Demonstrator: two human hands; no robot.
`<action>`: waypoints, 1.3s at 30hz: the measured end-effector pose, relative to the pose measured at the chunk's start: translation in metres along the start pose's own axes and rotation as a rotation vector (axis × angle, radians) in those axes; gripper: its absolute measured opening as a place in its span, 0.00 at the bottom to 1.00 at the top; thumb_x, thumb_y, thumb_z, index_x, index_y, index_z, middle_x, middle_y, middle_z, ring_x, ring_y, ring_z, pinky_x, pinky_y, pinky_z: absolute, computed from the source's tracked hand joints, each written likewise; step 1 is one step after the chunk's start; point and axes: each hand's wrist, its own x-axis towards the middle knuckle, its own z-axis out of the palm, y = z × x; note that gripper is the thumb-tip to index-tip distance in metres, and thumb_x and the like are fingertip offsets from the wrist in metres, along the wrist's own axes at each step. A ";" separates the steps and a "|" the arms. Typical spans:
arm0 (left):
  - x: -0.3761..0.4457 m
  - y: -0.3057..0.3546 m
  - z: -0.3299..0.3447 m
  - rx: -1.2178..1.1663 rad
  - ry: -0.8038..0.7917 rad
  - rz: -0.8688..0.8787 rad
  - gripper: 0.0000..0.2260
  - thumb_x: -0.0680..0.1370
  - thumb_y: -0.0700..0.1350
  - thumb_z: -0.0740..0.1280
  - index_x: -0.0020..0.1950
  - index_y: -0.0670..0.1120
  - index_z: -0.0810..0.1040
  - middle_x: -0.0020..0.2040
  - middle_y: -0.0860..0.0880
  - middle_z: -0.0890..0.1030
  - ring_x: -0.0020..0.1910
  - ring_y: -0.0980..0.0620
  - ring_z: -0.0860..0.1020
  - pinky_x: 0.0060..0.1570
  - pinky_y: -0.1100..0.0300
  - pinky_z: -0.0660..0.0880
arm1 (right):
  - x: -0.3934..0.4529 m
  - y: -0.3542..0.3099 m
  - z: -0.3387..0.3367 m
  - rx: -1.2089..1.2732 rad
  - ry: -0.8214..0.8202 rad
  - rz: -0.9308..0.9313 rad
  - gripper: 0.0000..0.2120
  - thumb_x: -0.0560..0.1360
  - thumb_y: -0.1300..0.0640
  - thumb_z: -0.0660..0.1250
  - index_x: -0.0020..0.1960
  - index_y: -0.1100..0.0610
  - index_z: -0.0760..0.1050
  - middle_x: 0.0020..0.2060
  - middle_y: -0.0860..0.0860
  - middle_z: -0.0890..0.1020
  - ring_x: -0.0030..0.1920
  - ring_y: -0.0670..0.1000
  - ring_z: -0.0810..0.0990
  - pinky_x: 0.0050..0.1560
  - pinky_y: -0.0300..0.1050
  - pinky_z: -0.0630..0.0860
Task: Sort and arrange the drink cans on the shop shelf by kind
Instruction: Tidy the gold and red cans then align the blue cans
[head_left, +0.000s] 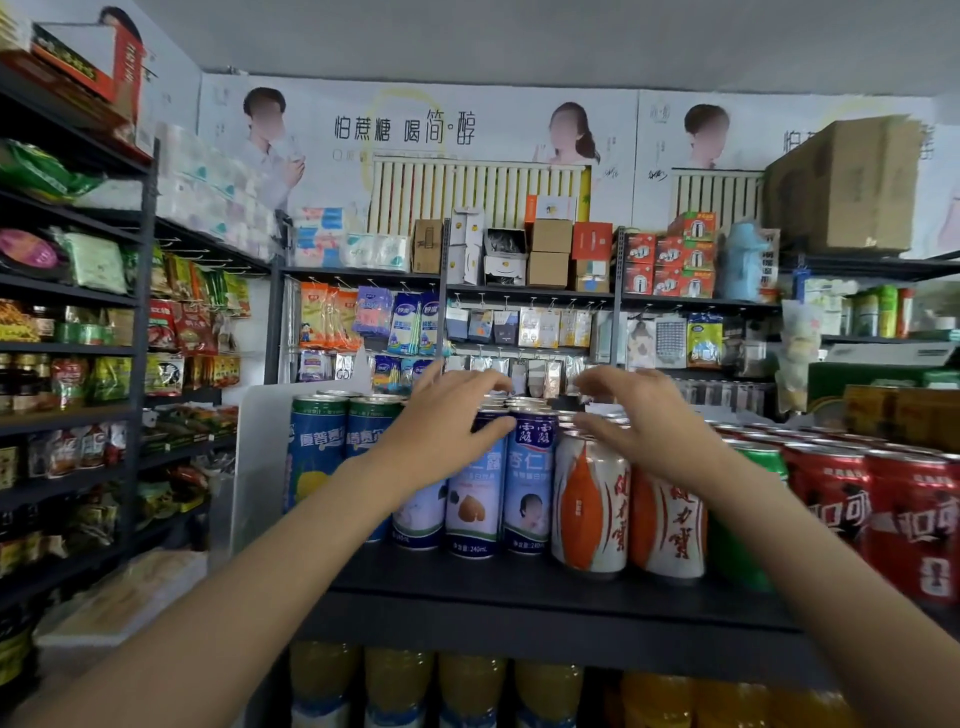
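Both forearms reach in over the front edge of the dark shelf (519, 582) and cover part of the front row. The left hand (441, 421) hides the tops of the slim blue-and-white almond drink cans (527, 483); three show at the front, more tops behind them blurred and uncountable. Its fingers curl over those tops and the thumb lies against a can's upper side, but whether it truly grips one cannot be told. The right hand (644, 421) hovers with loosely bent fingers over the white-and-orange cans (589, 506), two in front; contact cannot be told.

Toward the shelf's left end, beside a white divider (260, 467), stand two taller blue cans (317, 447), the second half hidden by the left arm. A green can (763, 462) is mostly covered by the right arm. Three red cola cans (836, 499) show at the front toward the right end, the last cut off by the frame, with further rows behind too blurred to count. Yellow bottles (397, 686) stand on the shelf below, their bases cut off.
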 end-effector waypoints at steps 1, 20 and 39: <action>0.003 0.009 0.004 0.047 -0.005 0.009 0.17 0.78 0.52 0.61 0.66 0.49 0.69 0.65 0.53 0.73 0.67 0.54 0.67 0.71 0.58 0.42 | -0.006 0.005 -0.008 -0.036 -0.066 0.015 0.21 0.74 0.44 0.64 0.63 0.54 0.70 0.56 0.47 0.79 0.57 0.46 0.76 0.71 0.51 0.61; 0.030 0.025 0.032 -0.005 -0.058 -0.086 0.09 0.77 0.51 0.64 0.44 0.48 0.68 0.41 0.49 0.81 0.43 0.52 0.78 0.70 0.59 0.45 | -0.040 0.009 0.024 -0.243 -0.029 0.152 0.35 0.66 0.29 0.61 0.63 0.51 0.60 0.60 0.48 0.68 0.65 0.52 0.63 0.71 0.59 0.49; 0.015 0.028 0.017 -0.203 -0.131 -0.081 0.07 0.78 0.48 0.63 0.51 0.45 0.70 0.53 0.47 0.79 0.56 0.49 0.75 0.61 0.53 0.68 | -0.044 0.001 0.026 -0.259 -0.014 0.181 0.35 0.67 0.29 0.60 0.65 0.50 0.59 0.62 0.47 0.68 0.67 0.51 0.62 0.73 0.59 0.47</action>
